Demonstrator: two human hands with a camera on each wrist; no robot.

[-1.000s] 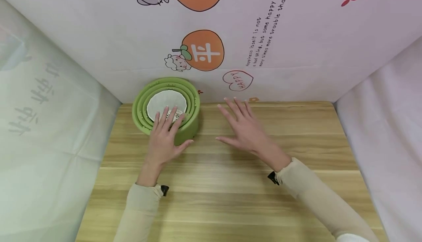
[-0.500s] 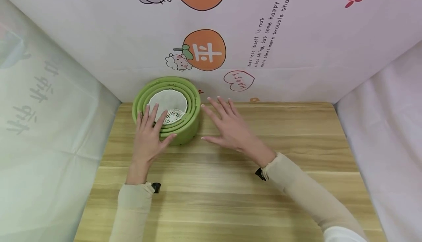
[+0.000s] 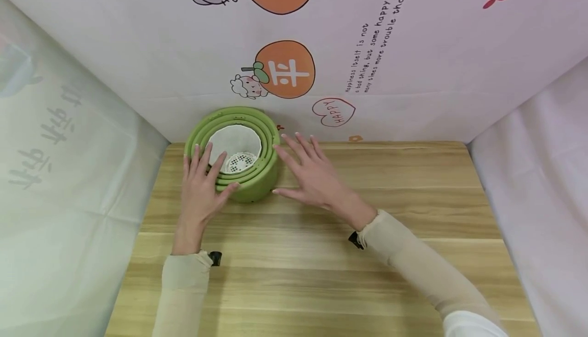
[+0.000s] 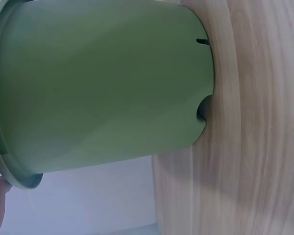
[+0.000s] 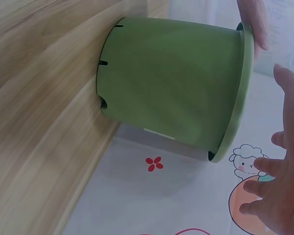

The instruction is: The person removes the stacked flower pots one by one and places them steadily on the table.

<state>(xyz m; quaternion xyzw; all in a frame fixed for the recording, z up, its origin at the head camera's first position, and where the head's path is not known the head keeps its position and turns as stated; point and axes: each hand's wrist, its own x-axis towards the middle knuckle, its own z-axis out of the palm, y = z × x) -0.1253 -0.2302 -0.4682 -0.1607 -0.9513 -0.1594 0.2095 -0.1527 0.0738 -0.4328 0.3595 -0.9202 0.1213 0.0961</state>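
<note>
A stack of nested green plant pots (image 3: 254, 188) stands upright on the wooden table (image 3: 294, 265), against the back wall. Innermost sits a white pot (image 3: 233, 140) with a perforated bottom. My left hand (image 3: 198, 194), fingers spread, lies over the stack's left front rim. On the other side, my right hand (image 3: 317, 177) is held out with spread fingers, fingertips close to the right rim. In the left wrist view the outer pot (image 4: 108, 88) fills much of the picture, notches along its foot. The right wrist view shows a gap between my right fingers (image 5: 264, 166) and the pot.
A white printed sheet (image 3: 404, 112) with cartoon fruit and lettering forms the back wall, directly behind the pots. White cloth hangs at the left (image 3: 69, 173) and right (image 3: 542, 163) sides. Bare wood extends in front and to the right of the stack.
My left hand has shifted left, from over the pots' opening to their left front rim. My right hand has moved left, closer to the right rim. The stack has stayed in place.
</note>
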